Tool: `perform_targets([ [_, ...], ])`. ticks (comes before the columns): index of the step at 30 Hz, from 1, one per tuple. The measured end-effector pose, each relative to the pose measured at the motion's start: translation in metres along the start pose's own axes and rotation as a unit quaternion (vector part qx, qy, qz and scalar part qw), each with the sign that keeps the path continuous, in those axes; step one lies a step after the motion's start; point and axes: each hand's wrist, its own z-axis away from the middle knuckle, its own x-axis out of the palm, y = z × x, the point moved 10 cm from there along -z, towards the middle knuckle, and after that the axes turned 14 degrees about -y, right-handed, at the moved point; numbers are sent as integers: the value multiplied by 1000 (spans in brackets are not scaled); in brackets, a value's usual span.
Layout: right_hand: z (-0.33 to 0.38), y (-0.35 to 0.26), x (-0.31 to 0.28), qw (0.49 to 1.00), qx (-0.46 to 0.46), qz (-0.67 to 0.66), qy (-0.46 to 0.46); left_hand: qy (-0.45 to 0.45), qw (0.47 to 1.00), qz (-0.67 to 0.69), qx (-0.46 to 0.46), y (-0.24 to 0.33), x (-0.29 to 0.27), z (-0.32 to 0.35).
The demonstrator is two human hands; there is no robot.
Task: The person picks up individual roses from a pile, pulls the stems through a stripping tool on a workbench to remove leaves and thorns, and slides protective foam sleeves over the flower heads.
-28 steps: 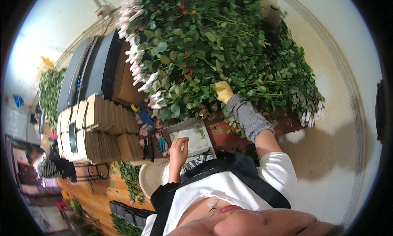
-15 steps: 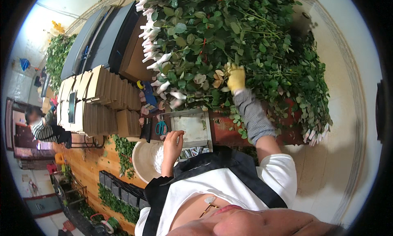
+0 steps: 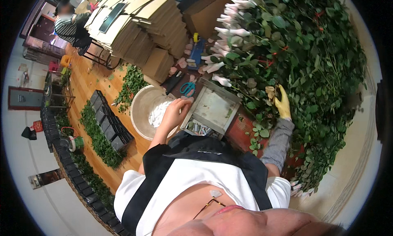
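My left hand (image 3: pixel 177 112), bare, is beside the near-left corner of a metal tray (image 3: pixel 213 109), close to teal-handled scissors (image 3: pixel 188 89). Its fingers curl together, and whatever may be inside them is hidden. My right hand (image 3: pixel 283 105) wears a yellow glove under a grey sleeve cover. Its thumb and fingers are apart, close to a withered brownish leaf cluster (image 3: pixel 270 92) at the near side of a big heap of leafy rose stems (image 3: pixel 311 64). White-sleeved flower heads (image 3: pixel 233 32) stick out along the heap's left side.
A bin (image 3: pixel 141 127) with white pieces stands left of the tray. Stacked cardboard sheets (image 3: pixel 135 27), a small box (image 3: pixel 157 64) and a blue tape dispenser (image 3: pixel 197 53) lie beyond it. Black crates (image 3: pixel 108 117) and greenery are on the wooden floor. A person (image 3: pixel 67 27) sits far left.
The view has turned, so the tray and heap appear tilted and farther right. My gloved right hand has spread its fingers beside the withered leaves; my left hand stays curled near the tray.
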Motion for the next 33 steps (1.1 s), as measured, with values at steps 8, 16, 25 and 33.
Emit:
perform_targets([
  [8, 109, -153, 19, 947, 11, 173, 272, 35, 994, 85, 58, -34, -127, -44],
  [16, 97, -264, 215, 937, 17, 270, 219, 350, 846, -377, 139, -9, -460, -263],
  [25, 107, -270, 213, 918, 35, 275, 285, 111, 855, -506, 20, -147, -501, -402],
  [33, 109, -274, 211, 916, -11, 273, 295, 102, 785, -608, 68, -98, -513, -409],
])
